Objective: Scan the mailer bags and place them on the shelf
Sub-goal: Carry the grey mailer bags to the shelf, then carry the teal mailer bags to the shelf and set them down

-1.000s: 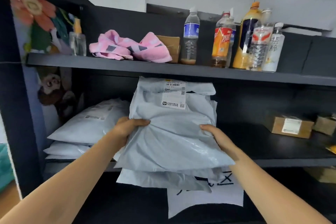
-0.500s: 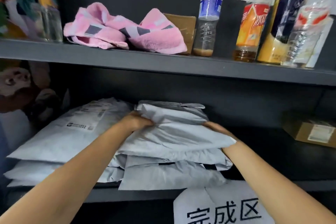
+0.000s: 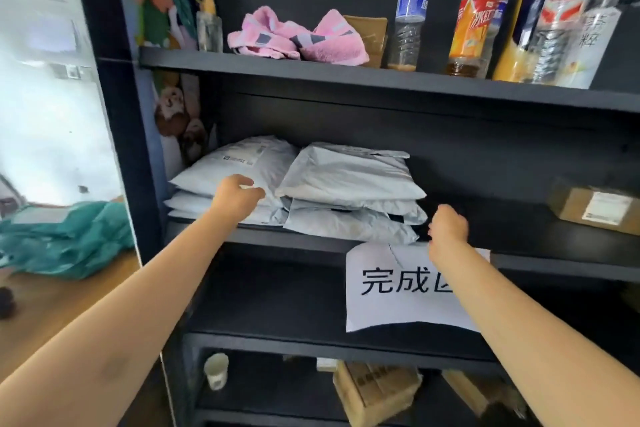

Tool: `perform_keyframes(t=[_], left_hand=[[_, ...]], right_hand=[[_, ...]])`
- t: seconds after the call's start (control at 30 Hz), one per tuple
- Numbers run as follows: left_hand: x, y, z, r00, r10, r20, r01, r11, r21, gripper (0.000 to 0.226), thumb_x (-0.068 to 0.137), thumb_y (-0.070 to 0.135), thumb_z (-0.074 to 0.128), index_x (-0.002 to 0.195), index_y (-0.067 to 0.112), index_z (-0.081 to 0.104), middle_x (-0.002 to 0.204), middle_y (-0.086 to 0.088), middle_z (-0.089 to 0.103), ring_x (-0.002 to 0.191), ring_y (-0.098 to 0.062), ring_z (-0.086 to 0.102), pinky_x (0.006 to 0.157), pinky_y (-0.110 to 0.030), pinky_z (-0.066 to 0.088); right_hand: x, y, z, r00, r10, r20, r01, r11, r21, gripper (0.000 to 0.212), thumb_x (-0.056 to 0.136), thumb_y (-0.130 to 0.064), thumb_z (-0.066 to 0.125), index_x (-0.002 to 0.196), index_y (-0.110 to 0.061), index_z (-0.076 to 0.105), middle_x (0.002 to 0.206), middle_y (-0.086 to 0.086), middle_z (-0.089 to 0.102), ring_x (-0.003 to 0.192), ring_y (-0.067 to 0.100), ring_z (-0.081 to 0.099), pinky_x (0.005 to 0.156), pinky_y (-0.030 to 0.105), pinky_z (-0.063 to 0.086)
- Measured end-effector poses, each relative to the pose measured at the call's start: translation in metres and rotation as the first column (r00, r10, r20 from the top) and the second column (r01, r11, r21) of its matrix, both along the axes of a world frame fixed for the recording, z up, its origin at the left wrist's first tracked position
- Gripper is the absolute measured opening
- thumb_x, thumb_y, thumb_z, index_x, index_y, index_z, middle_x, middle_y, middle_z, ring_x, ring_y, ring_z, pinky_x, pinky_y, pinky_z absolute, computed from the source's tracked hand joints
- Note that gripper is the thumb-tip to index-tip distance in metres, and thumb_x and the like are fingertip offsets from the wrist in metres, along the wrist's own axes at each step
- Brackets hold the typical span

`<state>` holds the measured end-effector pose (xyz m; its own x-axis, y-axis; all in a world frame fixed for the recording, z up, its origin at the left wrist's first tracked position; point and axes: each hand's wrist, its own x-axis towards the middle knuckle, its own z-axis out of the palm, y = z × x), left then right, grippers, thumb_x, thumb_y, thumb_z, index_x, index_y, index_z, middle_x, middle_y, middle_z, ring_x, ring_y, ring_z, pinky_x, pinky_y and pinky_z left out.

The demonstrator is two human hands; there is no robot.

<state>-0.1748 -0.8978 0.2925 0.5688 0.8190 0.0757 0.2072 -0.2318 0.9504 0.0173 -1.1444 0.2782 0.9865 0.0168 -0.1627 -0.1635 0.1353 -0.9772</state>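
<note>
Where grey mailer bags [image 3: 349, 180] lie stacked, dark shelf [image 3: 311, 243], pale wall [image 3: 52, 114].

Two bare, sleeveless forearms [image 3: 519, 333]

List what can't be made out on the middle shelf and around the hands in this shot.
- Head view: label print on the left mailer stack is too small and blurred.
- Paper sign: its last character is covered by the right forearm.
- Lower bags in the right stack are hidden under the top bag.
- Left hand and right hand: fingers blurred.
</note>
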Motion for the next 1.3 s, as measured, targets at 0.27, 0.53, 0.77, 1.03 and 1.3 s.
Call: perform_keyframes(t=[0.27,0.53,0.77,1.03,1.3], left_hand=[[-0.142,-0.005,0.003,0.998,0.016,-0.057,-0.008,0.992,0.129,0.007,0.083,0.007,0.064,0.086,0.012,0.061,0.078,-0.011,0.059,0.064,-0.021,0.052,0.062,-0.027,0.043],[-0.351,0.075,-0.010,0.941,0.162,-0.298,-0.052,0.937,0.344,0.013,0.084,0.008,0.060,0.091,0.002,0.069,0.082,-0.008,0.062,0.083,-0.023,0.058,0.074,-0.029,0.050],[-0.556,0.171,-0.016,0.860,0.253,-0.443,-0.071,0.919,0.387,0.029,0.086,0.014,0.061,0.111,0.001,0.063,0.110,-0.011,0.063,0.101,-0.027,0.059,0.082,-0.031,0.045],[-0.716,0.299,-0.034,0.851,0.359,-0.383,-0.234,0.913,0.335,0.025,0.085,0.016,0.065,0.108,0.006,0.062,0.097,-0.010,0.063,0.079,-0.020,0.054,0.064,-0.025,0.041],[-0.797,0.482,-0.035,0.813,0.409,-0.414,-0.277,0.897,0.344,0.029,0.087,0.019,0.065,0.112,0.006,0.061,0.106,-0.014,0.065,0.083,-0.021,0.059,0.061,-0.023,0.045]], right_hand=[[-0.141,0.029,-0.004,0.856,0.497,-0.140,-0.516,0.806,-0.290,0.007,0.092,-0.009,0.049,0.093,-0.007,0.056,0.080,0.014,0.065,0.067,0.025,0.063,0.064,0.030,0.044],[-0.340,0.167,-0.001,0.593,0.783,0.188,-0.535,0.558,-0.634,0.023,0.082,-0.006,0.063,0.091,0.016,0.060,0.078,0.014,0.055,0.067,0.022,0.050,0.062,0.028,0.039],[-0.520,0.301,-0.004,0.405,0.902,0.150,-0.662,0.402,-0.632,0.012,0.087,-0.012,0.061,0.098,-0.006,0.061,0.086,0.010,0.062,0.075,0.019,0.057,0.062,0.026,0.045],[-0.657,0.460,-0.002,0.176,0.972,0.154,-0.651,0.233,-0.723,0.016,0.088,-0.019,0.063,0.102,-0.011,0.062,0.088,0.009,0.065,0.082,0.019,0.060,0.074,0.031,0.051],[-0.706,0.653,-0.013,-0.025,0.996,0.080,-0.545,0.054,-0.837,0.014,0.087,-0.021,0.066,0.098,-0.014,0.061,0.084,0.002,0.064,0.082,0.018,0.060,0.062,0.022,0.043]])
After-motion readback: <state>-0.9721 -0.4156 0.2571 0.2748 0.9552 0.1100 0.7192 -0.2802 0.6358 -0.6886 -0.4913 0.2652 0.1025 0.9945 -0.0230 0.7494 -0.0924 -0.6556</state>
